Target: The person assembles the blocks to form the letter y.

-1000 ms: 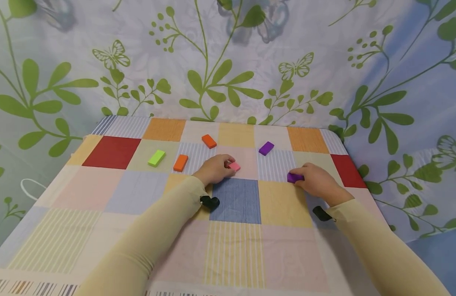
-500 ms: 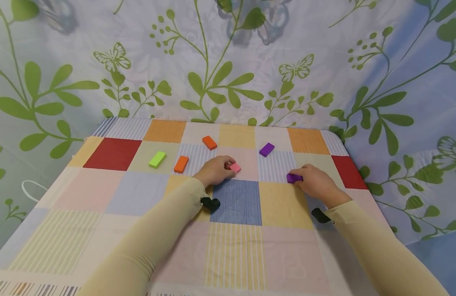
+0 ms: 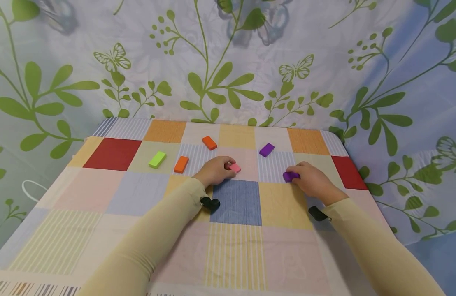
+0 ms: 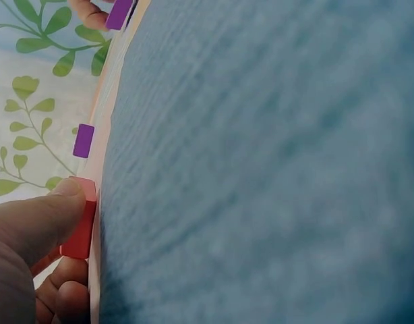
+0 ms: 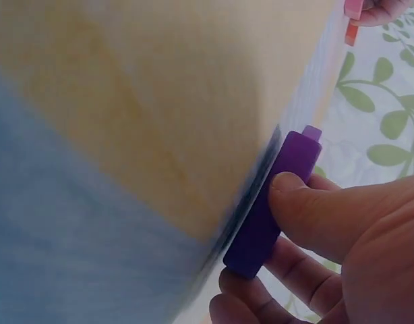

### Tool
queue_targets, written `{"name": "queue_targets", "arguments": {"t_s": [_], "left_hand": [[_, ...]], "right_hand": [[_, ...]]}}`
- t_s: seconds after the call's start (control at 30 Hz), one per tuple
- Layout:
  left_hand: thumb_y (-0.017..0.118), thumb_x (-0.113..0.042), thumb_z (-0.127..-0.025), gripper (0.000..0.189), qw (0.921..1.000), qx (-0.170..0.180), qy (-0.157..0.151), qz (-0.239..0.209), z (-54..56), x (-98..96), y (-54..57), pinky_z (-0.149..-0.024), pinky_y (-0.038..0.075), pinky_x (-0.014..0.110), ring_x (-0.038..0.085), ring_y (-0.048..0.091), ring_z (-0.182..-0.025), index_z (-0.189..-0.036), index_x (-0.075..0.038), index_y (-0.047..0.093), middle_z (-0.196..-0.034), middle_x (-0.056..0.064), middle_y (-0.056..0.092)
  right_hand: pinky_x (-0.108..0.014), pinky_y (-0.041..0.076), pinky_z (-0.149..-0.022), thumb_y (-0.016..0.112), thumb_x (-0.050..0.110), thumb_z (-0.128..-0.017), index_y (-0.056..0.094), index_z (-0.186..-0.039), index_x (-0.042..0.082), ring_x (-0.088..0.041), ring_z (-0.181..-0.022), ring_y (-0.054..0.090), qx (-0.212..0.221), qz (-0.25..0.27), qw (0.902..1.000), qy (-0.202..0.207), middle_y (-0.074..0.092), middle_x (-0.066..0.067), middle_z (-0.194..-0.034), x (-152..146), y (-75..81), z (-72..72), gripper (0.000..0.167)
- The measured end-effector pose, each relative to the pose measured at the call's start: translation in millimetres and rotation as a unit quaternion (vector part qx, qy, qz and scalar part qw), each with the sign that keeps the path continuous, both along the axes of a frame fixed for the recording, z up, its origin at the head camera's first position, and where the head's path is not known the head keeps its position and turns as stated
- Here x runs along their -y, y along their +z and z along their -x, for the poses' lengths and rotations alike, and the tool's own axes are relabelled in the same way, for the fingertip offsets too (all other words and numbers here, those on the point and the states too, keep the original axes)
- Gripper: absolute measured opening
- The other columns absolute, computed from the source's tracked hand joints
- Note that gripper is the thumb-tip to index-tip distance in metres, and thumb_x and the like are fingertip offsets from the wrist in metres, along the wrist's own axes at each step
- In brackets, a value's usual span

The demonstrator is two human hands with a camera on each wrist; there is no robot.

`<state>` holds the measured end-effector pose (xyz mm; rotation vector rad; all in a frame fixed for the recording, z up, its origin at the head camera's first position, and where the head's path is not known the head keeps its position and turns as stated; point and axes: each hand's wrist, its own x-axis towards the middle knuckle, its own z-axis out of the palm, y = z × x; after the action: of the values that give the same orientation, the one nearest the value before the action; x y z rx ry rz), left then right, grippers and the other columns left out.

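With thumb and fingers, my left hand pinches a small pink rectangular block on the patchwork cloth. The left wrist view shows the thumb pressed on the face of this pink block. To the right, my right hand grips a purple block by its long sides. In the right wrist view that purple block stands close over the cloth, thumb on one side and fingers behind. A second purple block lies farther back, between the two hands.
Two orange blocks, one nearer and one farther back, lie left of and behind my left hand. Beyond them on the left is a lime-green block. A leaf-patterned curtain hangs behind the table's far edge.
My right hand has shifted slightly left with the purple block in its grip. The left hand stays in place on the pink block, and the other blocks have not moved.
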<state>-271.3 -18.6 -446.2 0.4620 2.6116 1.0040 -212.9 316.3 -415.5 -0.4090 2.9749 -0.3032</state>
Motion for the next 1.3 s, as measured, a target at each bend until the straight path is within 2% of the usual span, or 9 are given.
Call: {"name": "queue_targets", "arguments": {"t_s": [0.2, 0.4, 0.67, 0.87, 1.3], "left_hand": [[0.076, -0.030, -0.097, 0.042, 1.0000, -0.004, -0.002, -0.001, 0.5, -0.1, -1.1, -0.097, 0.052, 0.038, 0.023, 0.060, -0.103, -0.136, -0.018, 0.067, -0.112, 0.003, 0.066], [0.076, -0.031, -0.096, 0.042, 1.0000, -0.004, 0.002, 0.003, 0.8, 1.2, -1.5, -0.095, 0.051, 0.037, 0.023, 0.059, -0.103, -0.135, -0.019, 0.067, -0.111, 0.002, 0.066], [0.076, -0.031, -0.097, 0.042, 1.0000, -0.006, -0.002, 0.005, 1.7, 1.1, -1.4, -0.096, 0.052, 0.037, 0.023, 0.060, -0.102, -0.136, -0.018, 0.067, -0.112, 0.002, 0.066], [0.076, -0.031, -0.097, 0.042, 0.9999, -0.010, 0.000, 0.011, 1.9, 0.4, -2.7, -0.097, 0.052, 0.038, 0.023, 0.060, -0.102, -0.136, -0.018, 0.067, -0.113, 0.003, 0.067], [0.076, -0.032, -0.097, 0.041, 1.0000, -0.003, 0.001, 0.007, 1.7, 0.2, -1.7, -0.095, 0.051, 0.037, 0.022, 0.059, -0.102, -0.135, -0.020, 0.067, -0.110, 0.001, 0.065]], "right_hand": [[-0.060, 0.051, -0.107, 0.066, 0.002, -0.100, 0.068, -0.136, 0.003, -0.043, -0.126, 0.059, -0.016, 0.015, 0.9997, 0.012, 0.064, -0.026, -0.129, 7, -1.1, 9.1, 0.036], [-0.057, 0.053, -0.104, 0.067, 0.002, -0.100, 0.069, -0.135, 0.004, -0.042, -0.122, 0.061, -0.029, 0.028, 0.9988, 0.028, 0.064, -0.025, -0.127, 19, -0.7, 21.1, 0.036], [-0.058, 0.053, -0.106, 0.067, 0.002, -0.100, 0.068, -0.135, 0.006, -0.043, -0.124, 0.061, -0.036, 0.029, 0.9981, 0.041, 0.063, -0.026, -0.131, 34, 4.4, 32.4, 0.036], [-0.058, 0.050, -0.110, 0.068, 0.002, -0.100, 0.068, -0.138, 0.005, -0.044, -0.128, 0.060, -0.038, 0.038, 0.9972, 0.052, 0.061, -0.028, -0.136, 49, 7.2, 40.8, 0.038], [-0.058, 0.047, -0.115, 0.069, 0.004, -0.100, 0.069, -0.138, 0.008, -0.043, -0.132, 0.059, -0.029, 0.064, 0.9950, 0.071, 0.061, -0.024, -0.140, 73, 0.2, 58.1, 0.038]]}}
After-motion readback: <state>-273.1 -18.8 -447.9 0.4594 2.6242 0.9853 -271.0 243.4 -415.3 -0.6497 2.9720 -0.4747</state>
